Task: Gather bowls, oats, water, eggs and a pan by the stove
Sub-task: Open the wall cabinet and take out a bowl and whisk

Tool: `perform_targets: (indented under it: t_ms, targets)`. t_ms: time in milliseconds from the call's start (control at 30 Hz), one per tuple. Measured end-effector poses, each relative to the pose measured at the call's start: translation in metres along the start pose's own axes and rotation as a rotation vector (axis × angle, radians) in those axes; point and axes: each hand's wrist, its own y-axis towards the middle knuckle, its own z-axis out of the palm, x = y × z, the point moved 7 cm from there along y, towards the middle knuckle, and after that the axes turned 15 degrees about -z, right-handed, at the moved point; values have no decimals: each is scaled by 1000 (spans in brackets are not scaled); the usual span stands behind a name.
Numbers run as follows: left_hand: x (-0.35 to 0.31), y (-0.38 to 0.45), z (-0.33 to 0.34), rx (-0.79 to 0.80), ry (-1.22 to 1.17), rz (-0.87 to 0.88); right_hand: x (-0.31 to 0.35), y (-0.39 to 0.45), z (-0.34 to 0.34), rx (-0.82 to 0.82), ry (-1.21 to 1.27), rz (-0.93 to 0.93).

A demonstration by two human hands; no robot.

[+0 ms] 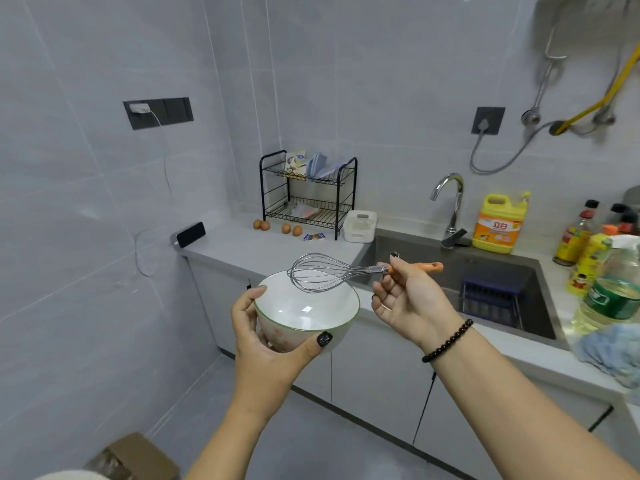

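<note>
My left hand [266, 344] grips an empty white bowl [306, 306] with a green rim from below and the side, held in the air in front of the counter. My right hand [408, 299] pinches the orange handle of a wire whisk [322, 273], whose wires hover just over the bowl's far rim. Several brown eggs [277, 227] lie loose on the grey counter [277, 251] by the foot of a black dish rack [308, 192]. A large bottle of clear liquid [613, 289] stands at the far right.
A sink [460, 278] with a dark basket inside and a chrome tap [450, 202] lies right of the rack. Yellow detergent [498, 223], sauce bottles [581, 237] and a blue cloth [609, 351] crowd the right counter. A white holder [360, 226], a phone [190, 234] and a floor box [135, 459] are also here.
</note>
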Motion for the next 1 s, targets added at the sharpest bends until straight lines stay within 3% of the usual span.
perform_targets:
  t_ms: [333,700,1000]
  targets:
    - [44,110,-15,-70,16,-41,-46,132,54,136,-154,23]
    - [81,290,-14,-192,73,-44,-66,318,149,332,-301,51]
    - [112,395,-37,-204,42,-84,-120,413,198,338,-306,169]
